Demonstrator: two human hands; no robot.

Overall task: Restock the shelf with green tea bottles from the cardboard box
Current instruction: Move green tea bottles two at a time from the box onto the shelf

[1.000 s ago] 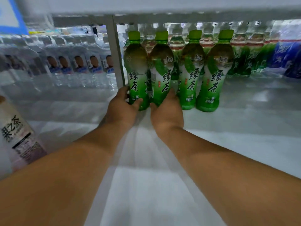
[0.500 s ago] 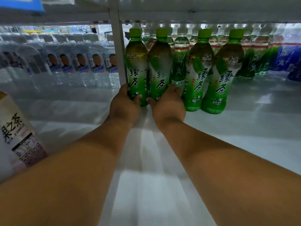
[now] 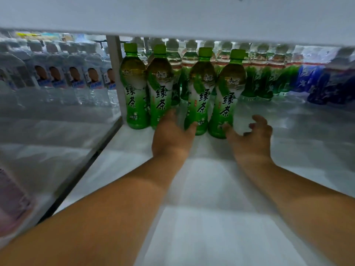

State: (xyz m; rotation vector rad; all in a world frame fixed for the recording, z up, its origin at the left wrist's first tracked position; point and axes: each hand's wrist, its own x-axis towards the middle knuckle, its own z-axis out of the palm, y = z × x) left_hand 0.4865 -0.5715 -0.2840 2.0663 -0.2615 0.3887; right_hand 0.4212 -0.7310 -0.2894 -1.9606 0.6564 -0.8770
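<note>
Head view showed four green tea bottles (image 3: 199, 93) upright at twelve o'clock on the shelf (image 3: 211, 189). Left hand (image 3: 171, 137) reached between the middle pair, fingers hidden, thumb touching the third; right hand (image 3: 251, 137), fingers spread, touched the fourth, probably to straighten the row.

Four green tea bottles (image 3: 180, 89) stand abreast on the shelf (image 3: 211, 189).

Single head view, close, looking forward and down into shelf (image 3: 211, 189)
</note>
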